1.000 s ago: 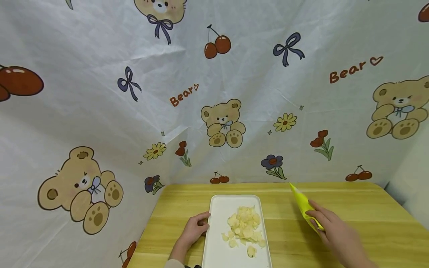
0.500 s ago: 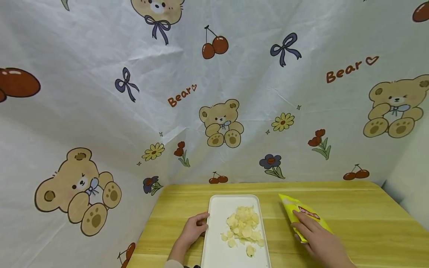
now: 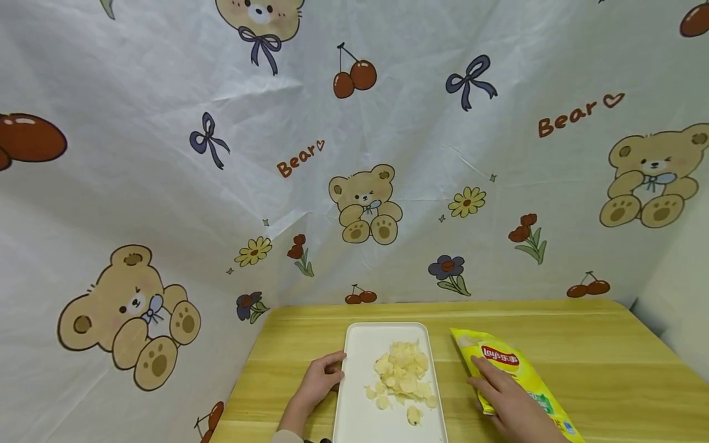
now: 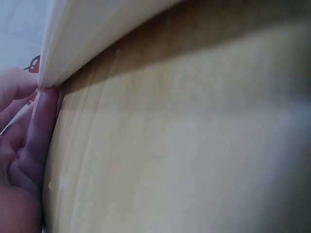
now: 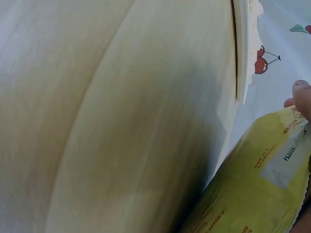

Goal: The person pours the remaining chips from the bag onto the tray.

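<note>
My left hand (image 3: 321,378) is at the left long side of a white rectangular tray (image 3: 354,406), its fingertips and thumb gripping the rim. In the left wrist view, the thumb and a finger meet at the tray's edge (image 4: 77,48). A loose heap of potato chips (image 3: 404,369) lies on the tray, with several stray ones nearer to me. To the right, my right hand (image 3: 512,397) grips a yellow Lay's chip bag (image 3: 506,358) across its side. The bag's label faces up. Its printed back (image 5: 257,170) shows in the right wrist view; most of that hand is hidden there.
The tray and bag are over a light wooden table (image 3: 609,351). A white cloth with bears, cherries and flowers (image 3: 421,154) hangs behind the table and along its left side.
My right hand has turned the bag so its printed front shows, and lowered it a little toward me and the tray. The left hand, tray and chips have stayed in place.
</note>
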Tool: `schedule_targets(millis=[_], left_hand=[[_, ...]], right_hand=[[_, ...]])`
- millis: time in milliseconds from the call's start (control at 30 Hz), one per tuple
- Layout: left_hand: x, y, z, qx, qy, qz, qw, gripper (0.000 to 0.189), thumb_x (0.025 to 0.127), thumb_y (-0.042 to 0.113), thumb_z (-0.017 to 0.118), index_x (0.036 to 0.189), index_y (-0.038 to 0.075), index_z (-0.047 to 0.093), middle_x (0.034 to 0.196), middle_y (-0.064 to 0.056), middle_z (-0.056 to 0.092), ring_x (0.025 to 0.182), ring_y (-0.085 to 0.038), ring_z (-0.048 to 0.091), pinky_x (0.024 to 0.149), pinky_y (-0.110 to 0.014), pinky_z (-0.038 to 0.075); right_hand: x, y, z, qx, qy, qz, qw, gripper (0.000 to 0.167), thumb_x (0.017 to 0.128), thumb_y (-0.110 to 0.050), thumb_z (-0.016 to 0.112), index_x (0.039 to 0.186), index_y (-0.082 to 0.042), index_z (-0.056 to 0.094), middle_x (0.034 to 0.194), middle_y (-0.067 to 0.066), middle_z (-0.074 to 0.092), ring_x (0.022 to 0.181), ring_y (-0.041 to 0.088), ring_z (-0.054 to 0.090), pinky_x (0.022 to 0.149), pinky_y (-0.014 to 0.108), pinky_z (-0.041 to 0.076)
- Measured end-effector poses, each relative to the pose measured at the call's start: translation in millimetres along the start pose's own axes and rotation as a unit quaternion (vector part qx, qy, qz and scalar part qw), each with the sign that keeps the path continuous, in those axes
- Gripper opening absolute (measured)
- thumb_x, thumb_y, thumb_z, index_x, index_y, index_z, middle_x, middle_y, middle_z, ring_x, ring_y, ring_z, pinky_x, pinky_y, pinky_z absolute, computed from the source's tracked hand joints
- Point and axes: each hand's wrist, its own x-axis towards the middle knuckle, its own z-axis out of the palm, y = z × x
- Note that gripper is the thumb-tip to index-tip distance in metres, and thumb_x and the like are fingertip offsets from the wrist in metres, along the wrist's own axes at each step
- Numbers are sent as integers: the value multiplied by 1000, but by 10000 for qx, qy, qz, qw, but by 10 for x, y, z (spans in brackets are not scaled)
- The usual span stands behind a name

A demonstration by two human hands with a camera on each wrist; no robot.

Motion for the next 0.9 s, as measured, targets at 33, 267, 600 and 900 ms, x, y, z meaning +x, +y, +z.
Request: schedule_targets(millis=[33,267,600,900], left_hand=[[2,0,1,11,9,16,10000,49,92,2,65,140,3,57,89,-9,64,79,-14,58,64,-26,56],[-6,14,3,8,-2,2,10000,48,92,2,64,140,2,57,88,-6,62,79,-14,56,64,-26,55],[-14,19,2,38,-38,13,10000,48,93,2,63,140,2,57,87,-7,63,77,-14,56,63,-26,55],[-13,25,-2,-7,-32,17,10000,47,93,1,63,140,0,57,87,-7,63,76,-13,57,63,-26,55]], right_hand=[[5,-8,8,8,-10,-4,10000,45,80,-23,83,122,-19,69,148,9,53,126,28,58,98,46,53],[-13,-19,118,48,-160,85,9998,49,83,-33,80,128,-19,66,150,11,51,131,31,54,102,51,49],[-68,12,202,327,-820,224,9958,78,80,-44,79,145,-12,52,155,15,44,138,40,45,98,68,44],[-78,57,232,652,-1063,406,9914,85,78,-55,76,148,-15,48,157,14,42,139,40,43,96,74,41]])
